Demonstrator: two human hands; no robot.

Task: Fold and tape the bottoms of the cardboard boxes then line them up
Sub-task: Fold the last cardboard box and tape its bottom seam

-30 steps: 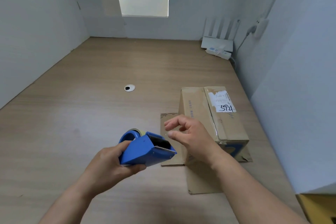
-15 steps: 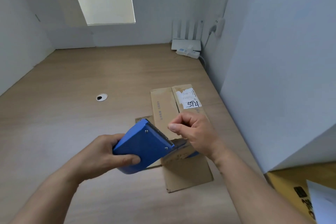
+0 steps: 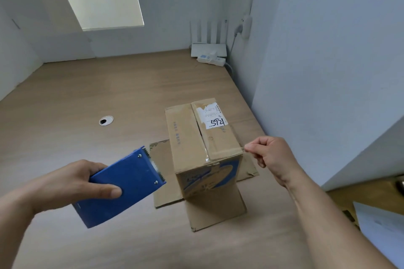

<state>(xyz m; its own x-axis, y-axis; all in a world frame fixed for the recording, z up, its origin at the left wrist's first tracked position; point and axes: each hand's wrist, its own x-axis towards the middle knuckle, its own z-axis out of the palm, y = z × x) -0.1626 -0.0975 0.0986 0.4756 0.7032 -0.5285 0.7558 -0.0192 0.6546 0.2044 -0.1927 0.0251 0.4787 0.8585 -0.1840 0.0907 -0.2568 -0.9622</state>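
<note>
A brown cardboard box (image 3: pixel 192 137) stands upside down on the wooden table (image 3: pixel 109 94), its folded bottom flaps facing up with a white label marked 5924. Its other flaps lie spread flat on the table around it. My left hand (image 3: pixel 72 183) grips a blue tape dispenser (image 3: pixel 122 188) to the left of the box. My right hand (image 3: pixel 273 155) is at the box's right near corner, thumb and finger pinching the end of a clear tape strip (image 3: pixel 218 160) that stretches from the dispenser across the box's near top edge.
A white router (image 3: pixel 208 48) and a power strip (image 3: pixel 211 60) sit at the far right corner. A cable hole (image 3: pixel 106 120) lies left of the box. White partitions (image 3: pixel 328 72) wall the table. Yellow cardboard (image 3: pixel 371 201) and a white sheet (image 3: pixel 380 231) lie at the lower right.
My hands have moved apart: the right hand pulled the tape end rightward past the box, and the left drew the dispenser left. The view shifted closer to the box.
</note>
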